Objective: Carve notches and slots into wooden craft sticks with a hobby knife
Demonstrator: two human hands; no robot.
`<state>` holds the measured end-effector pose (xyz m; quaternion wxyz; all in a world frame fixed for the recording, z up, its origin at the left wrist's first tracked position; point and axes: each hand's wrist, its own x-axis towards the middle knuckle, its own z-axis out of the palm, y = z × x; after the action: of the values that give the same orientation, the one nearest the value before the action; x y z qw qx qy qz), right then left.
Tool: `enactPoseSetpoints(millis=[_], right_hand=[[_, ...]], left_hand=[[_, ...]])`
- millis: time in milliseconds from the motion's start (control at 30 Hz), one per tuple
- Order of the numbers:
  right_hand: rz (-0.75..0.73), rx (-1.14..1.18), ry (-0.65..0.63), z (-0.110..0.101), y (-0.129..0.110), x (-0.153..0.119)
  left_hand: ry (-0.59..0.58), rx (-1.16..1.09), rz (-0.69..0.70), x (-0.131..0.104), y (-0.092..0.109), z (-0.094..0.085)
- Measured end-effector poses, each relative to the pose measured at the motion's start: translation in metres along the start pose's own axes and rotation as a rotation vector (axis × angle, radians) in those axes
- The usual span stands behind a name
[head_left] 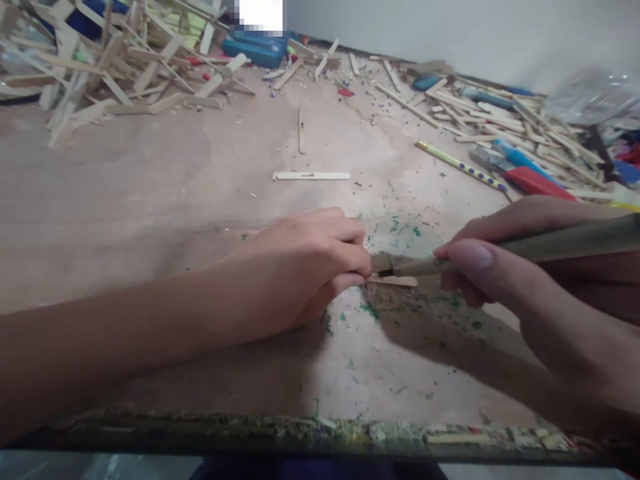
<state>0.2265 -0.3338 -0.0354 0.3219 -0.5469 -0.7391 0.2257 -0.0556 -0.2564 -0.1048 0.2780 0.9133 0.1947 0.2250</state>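
Note:
My left hand rests on the table with its fingers bent and closed over one end of a wooden craft stick, whose rounded other end sticks out to the right. In my right hand is a slim pen-like tool with a grey-green handle, a tan front part and a dark tip. That tip is at the stick, close to my left fingertips; whether it touches the wood I cannot tell. Beyond my left hand lie a craft stick with a small slot and a narrower upright-lying stick.
A tangled heap of sticks fills the back left, beside a blue box. At the right are a yellow pencil, a blue marker, a red object and more sticks. Green shavings dot the wooden table.

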Motion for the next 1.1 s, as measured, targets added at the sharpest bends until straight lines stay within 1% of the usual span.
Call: enactPoseSetpoints(millis=[133,200,300,433,500,633,733,833,933,1100], right_hand=[[-0.003,-0.019,0.009,0.002,0.001,-0.002],[-0.006,-0.033,0.011,0.005,-0.002,-0.002],[-0.025,-0.059,-0.002,0.008,-0.011,0.006],[-0.087,-0.064,-0.089,0.011,-0.021,0.014],[-0.067,-0.028,-0.054,0.013,-0.020,0.009],[0.095,0.121,0.112,0.018,-0.007,-0.009],[0.158,0.172,0.148,0.020,0.002,-0.017],[0.173,0.204,0.162,0.020,0.005,-0.019],[0.158,0.198,0.163,0.019,0.003,-0.020],[0.070,0.127,0.143,0.010,-0.006,-0.015]], left_hand=[[0.082,0.047,0.029,0.002,-0.007,0.012],[0.061,0.063,-0.010,0.004,-0.009,0.016],[-0.003,0.062,-0.049,0.008,-0.009,0.013],[-0.033,0.048,-0.003,0.008,-0.007,0.002],[-0.032,0.046,0.012,0.007,-0.006,0.000],[-0.019,0.042,0.029,0.006,-0.007,0.001],[-0.015,0.041,0.030,0.005,-0.007,0.001],[-0.020,0.039,0.027,0.003,-0.008,-0.001],[-0.023,0.047,0.018,0.002,-0.005,-0.002],[-0.038,0.071,-0.098,0.002,0.003,0.006]])
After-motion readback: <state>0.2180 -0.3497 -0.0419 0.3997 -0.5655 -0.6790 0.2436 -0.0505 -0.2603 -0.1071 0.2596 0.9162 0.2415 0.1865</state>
